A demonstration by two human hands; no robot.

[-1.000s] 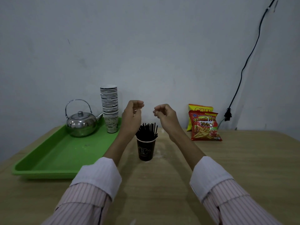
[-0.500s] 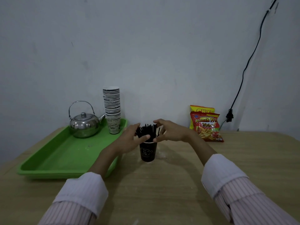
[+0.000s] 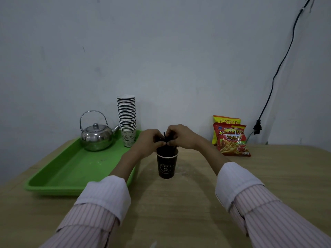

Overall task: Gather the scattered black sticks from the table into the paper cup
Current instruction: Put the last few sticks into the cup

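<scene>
A mirror-polished metal kettle [image 3: 96, 138] is seen on the glossy green plastic tray [image 3: 71, 169]; just beside the tray, a matt black paper cup [image 3: 166, 165] is seen.

2 forearms reach forward and converge at center. Left hand [image 3: 149, 141] and right hand [image 3: 181, 136] are nearly touching, fingers curled, both pinching the black sticks [image 3: 165, 137] between them. Wrists roughly level.

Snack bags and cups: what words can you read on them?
"French Fri": red snack bag, smaller print blurred.
"CHI", partly hidden: yellow snack bag.
Black paper cup: white writing too blurred to read.
Stack of cups: print too blurred to read.
</scene>
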